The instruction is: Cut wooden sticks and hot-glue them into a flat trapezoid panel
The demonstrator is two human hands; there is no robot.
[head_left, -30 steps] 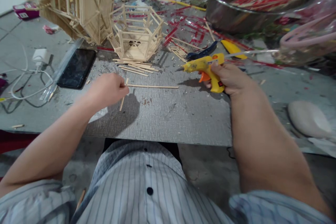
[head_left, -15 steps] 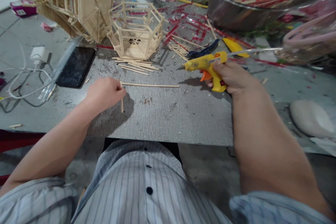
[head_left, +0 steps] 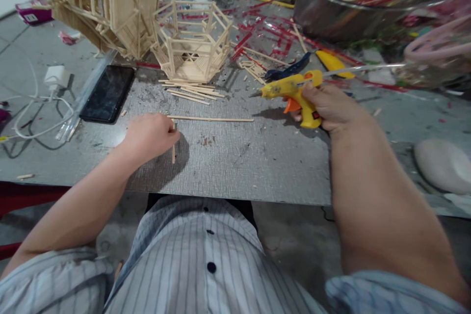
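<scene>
Centre-left, your left hand pinches a pale wooden stick — your right hand grips a yellow plastic glue gun.

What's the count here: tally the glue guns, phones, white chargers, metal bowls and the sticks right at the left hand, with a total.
Glue gun, in the right hand: 1
Long stick and short stick at the left hand: 2
Phone: 1
White charger: 1
Metal bowl: 1
Total: 6
</scene>
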